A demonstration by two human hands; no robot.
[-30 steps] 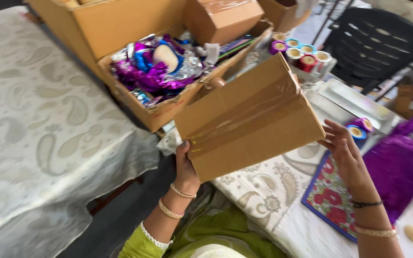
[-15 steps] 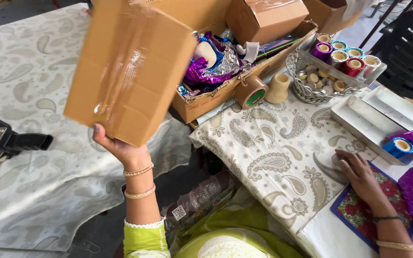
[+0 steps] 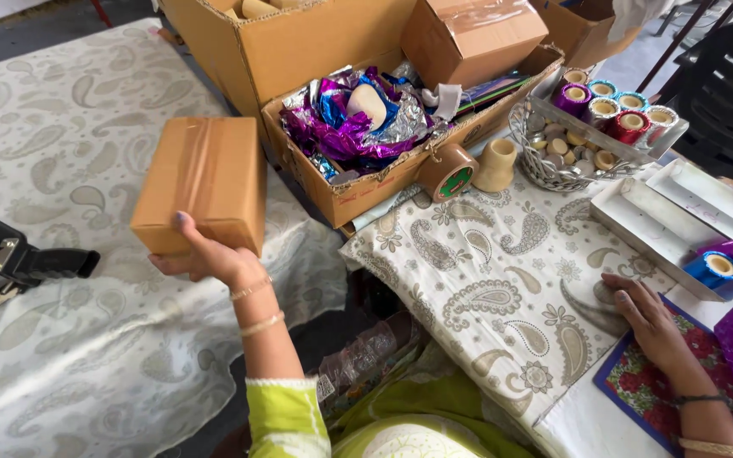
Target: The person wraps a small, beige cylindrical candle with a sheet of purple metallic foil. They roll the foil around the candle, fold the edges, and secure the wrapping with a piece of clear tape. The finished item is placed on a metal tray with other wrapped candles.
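My left hand (image 3: 209, 259) grips a taped brown cardboard box (image 3: 201, 182) from below and holds it over the paisley-covered surface (image 3: 69, 339) on the left. My right hand (image 3: 651, 318) rests flat, fingers spread, on the paisley table cloth (image 3: 502, 280) at the edge of a floral mat (image 3: 638, 390). An open carton (image 3: 358, 191) with purple, blue and silver foil and a cream cone stands beyond the box.
A black tape dispenser (image 3: 10, 259) lies at the far left. A tape roll (image 3: 447, 170) and a cream cone (image 3: 495, 164) stand by the carton. A wire basket (image 3: 553, 165), foil-wrapped spools (image 3: 612, 106), white trays (image 3: 663, 225) and a black chair (image 3: 727, 93) are on the right.
My left hand has carried the box from in front of me over to the left and lowered it toward the cloth. My right hand has let go and settled on the table.
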